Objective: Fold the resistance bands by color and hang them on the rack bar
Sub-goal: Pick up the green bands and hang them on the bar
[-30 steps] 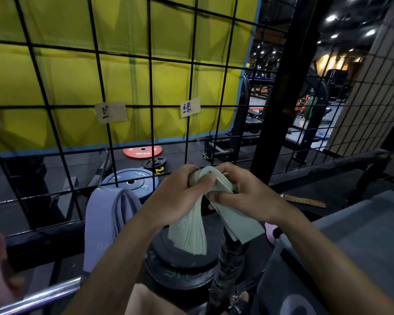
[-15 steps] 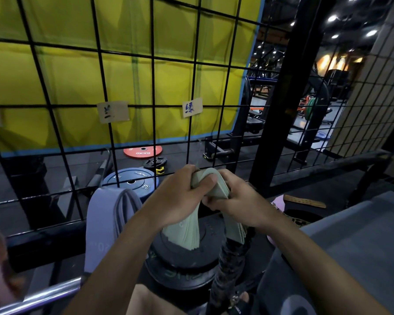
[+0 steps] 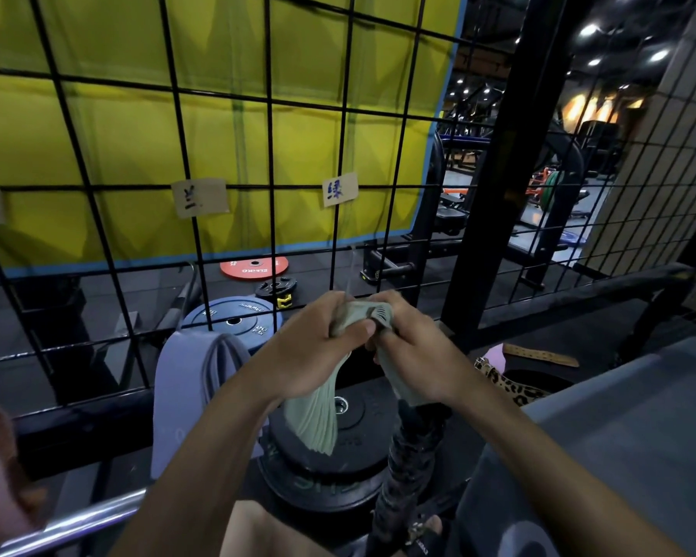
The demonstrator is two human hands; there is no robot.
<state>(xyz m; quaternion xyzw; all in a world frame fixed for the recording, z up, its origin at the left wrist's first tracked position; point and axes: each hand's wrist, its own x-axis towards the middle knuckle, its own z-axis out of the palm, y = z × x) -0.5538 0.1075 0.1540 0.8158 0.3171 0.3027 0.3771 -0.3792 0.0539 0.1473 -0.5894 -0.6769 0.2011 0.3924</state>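
Pale green resistance band (image 3: 318,412), folded into many thin layers, held up in front of the black wire grid (image 3: 272,154); its folded top is bunched between both hands and the layered ends fan downward over the stacked black weight plates (image 3: 330,456). Left hand (image 3: 314,351) grips the bundle, thumb curled over the fold; right hand (image 3: 414,351) pinches the other side. A purple band (image 3: 181,391) hangs draped just left of them.
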